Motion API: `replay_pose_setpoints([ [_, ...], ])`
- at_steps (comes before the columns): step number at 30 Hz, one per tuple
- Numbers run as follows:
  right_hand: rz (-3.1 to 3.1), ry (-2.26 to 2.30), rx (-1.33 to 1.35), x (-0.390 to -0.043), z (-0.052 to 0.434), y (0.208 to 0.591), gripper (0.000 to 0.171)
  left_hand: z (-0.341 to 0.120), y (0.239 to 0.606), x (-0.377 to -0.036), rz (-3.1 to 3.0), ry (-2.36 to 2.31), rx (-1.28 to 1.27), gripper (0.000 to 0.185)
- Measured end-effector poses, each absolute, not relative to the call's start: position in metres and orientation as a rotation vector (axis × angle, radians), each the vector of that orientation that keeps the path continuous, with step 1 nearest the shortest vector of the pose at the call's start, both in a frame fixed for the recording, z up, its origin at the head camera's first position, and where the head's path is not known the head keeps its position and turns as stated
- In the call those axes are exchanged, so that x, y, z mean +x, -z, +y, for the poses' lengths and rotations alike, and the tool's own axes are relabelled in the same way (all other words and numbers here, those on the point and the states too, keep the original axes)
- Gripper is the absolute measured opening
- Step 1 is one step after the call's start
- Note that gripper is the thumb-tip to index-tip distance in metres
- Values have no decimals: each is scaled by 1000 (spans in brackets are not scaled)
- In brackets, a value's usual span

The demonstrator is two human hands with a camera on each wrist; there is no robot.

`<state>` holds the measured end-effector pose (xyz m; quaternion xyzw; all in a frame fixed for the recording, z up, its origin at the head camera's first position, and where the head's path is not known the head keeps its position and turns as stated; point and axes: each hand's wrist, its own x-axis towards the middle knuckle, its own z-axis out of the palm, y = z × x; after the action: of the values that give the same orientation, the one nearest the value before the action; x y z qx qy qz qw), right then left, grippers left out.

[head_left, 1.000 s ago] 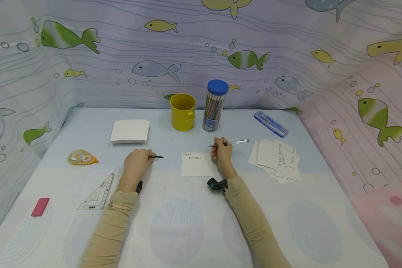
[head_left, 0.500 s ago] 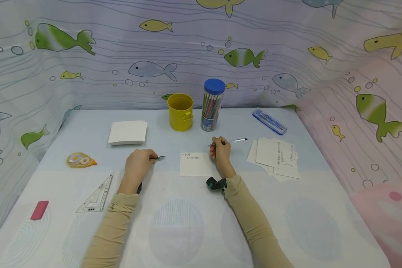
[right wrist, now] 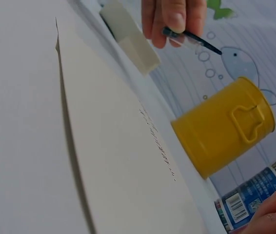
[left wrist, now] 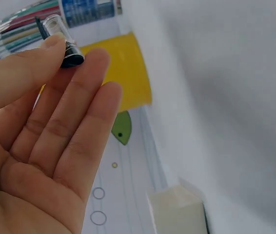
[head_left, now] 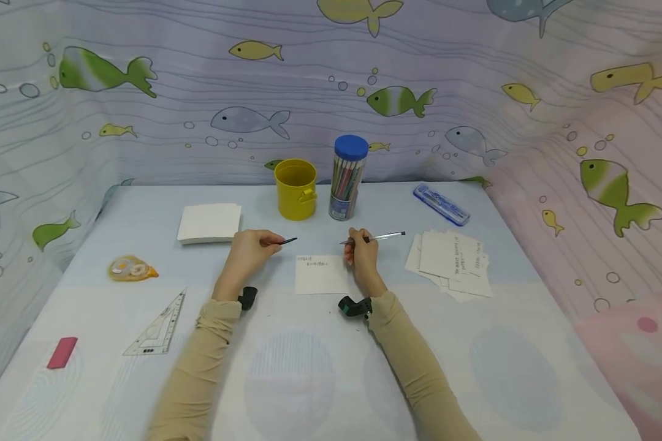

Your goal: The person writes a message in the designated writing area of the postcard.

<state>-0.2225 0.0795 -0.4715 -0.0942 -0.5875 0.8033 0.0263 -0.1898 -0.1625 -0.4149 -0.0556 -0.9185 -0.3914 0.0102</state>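
Note:
Between thumb and fingertips, my left hand (head_left: 252, 252) pinches a clear pen cap with a black clip (left wrist: 57, 28), raised to the left of the card. My right hand (head_left: 366, 260) grips a clear-barrelled pen (head_left: 388, 236), its tip pointing left over the card's far right corner. A white card (head_left: 322, 280) lies flat between the hands, two short lines of handwriting near its far edge. In the right wrist view the card (right wrist: 113, 151) fills the middle, one edge slightly lifted, and only part of the right hand shows at the corner.
A yellow bucket (head_left: 296, 201) and a blue-lidded tub of pencils (head_left: 346, 184) stand behind. Left: card stack (head_left: 209, 222), correction tape (head_left: 132, 268), set square (head_left: 171, 321), red eraser (head_left: 62, 353). Right: written cards (head_left: 447, 254) and a blue case (head_left: 441, 204).
My left hand has moved right and away from me with the pen cap, towards the card. The right hand keeps its place with the pen. The head view has shifted slightly.

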Motion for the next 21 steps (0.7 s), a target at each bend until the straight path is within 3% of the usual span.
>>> replay_pose_setpoints([
  [21, -1734, -2602, -324, -218, 68, 457, 32, -118, 415, -203, -2645, 1476, -128, 19],
])
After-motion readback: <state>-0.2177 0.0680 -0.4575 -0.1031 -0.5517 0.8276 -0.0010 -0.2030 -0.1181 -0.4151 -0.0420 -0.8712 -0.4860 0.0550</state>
